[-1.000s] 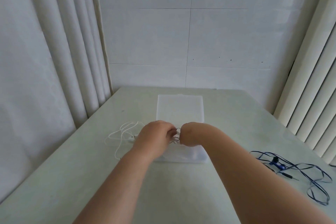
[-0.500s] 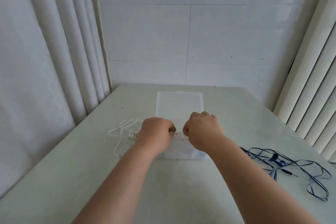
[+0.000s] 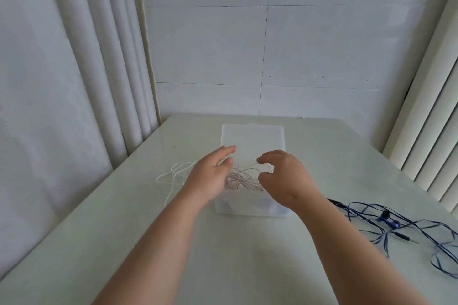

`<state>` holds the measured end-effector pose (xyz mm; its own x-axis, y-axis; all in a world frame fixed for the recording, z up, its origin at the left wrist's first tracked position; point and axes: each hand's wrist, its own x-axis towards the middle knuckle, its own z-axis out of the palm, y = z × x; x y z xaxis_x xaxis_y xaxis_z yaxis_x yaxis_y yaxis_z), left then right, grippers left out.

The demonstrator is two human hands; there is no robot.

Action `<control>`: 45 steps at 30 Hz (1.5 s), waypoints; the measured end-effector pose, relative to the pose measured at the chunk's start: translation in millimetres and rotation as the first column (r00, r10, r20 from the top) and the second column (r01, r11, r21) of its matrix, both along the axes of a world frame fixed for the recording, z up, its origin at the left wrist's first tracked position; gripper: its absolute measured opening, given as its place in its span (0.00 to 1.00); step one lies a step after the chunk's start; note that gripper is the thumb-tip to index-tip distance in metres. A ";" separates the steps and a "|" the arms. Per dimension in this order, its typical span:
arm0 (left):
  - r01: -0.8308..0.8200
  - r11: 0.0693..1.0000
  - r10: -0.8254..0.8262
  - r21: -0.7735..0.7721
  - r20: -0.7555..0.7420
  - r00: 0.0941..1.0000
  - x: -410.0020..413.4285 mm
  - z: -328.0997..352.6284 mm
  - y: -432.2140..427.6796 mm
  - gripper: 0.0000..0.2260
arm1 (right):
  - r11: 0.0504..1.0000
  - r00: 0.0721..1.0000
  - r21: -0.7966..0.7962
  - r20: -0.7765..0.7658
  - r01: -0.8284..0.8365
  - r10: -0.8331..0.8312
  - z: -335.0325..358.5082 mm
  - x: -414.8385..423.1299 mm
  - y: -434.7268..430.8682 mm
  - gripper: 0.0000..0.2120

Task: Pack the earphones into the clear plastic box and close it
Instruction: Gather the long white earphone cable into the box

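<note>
Two grips are hovering at the open box, and neither is holding anything. The left grip (image 3: 210, 177) is lying wide, fingers straight and thumb spread, at the left wall of the clear plastic box (image 3: 247, 210). The right grip (image 3: 285, 181) is hanging over the right side of the box with its fingers loosely curled and the thumb apart from them. Whether a strand is touching its fingertips cannot be told.

Between the two, the pale earphones (image 3: 244, 178) are sitting as a loose tangle inside the box base, with loops rising near the rim. Judging from this, both grips are flanking the tangle to stop springy loops from climbing out. The lid (image 3: 252, 141) is lying open behind the base, toward the wall, and is not yet covering it.

Two further sets are lying on the surface (image 3: 247, 267) outside the box. White earphones (image 3: 173, 176) are lying just beside the left grip, and blue earphones (image 3: 386, 220) are lying well apart to the right, so packing is looking incomplete.

Several details are proving hard to read:
- The box walls are blending with the surface.
- No hinge is showing.
- The right grip is hiding the right end of the tangle.
- The white cable is passing behind the left grip.
- The blue cable is running off the right frame edge.
</note>
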<state>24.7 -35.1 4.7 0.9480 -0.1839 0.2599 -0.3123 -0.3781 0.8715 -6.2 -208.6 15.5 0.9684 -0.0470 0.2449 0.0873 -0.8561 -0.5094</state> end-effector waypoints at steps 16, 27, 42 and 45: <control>-0.287 0.650 0.329 0.703 0.079 0.941 18.9 -49.0 62.2 0.21 | 0.995 0.937 0.016 0.337 -0.101 0.090 -28.1 -21.9 20.3 0.11; -0.261 0.611 0.277 0.748 0.107 0.955 9.8 -46.1 49.0 0.08 | 0.994 0.956 0.030 0.277 -0.105 0.093 -31.8 -21.0 22.2 0.10; 0.111 0.927 -0.196 -0.359 -0.211 0.957 -24.2 13.5 51.2 0.11 | 0.937 0.972 0.318 0.220 -0.148 0.079 -20.7 -27.4 22.2 0.13; 0.209 0.947 -0.237 -0.244 -0.092 0.967 -28.2 13.5 47.3 0.13 | 0.918 0.972 0.358 0.217 -0.168 0.093 -17.9 -30.1 23.3 0.16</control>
<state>-3.5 12.2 18.1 0.9161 -0.3422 0.2088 -0.2550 -0.0955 0.9622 -36.3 -185.3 -2.4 0.9084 -0.0472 0.4155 0.3130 -0.5823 -0.7503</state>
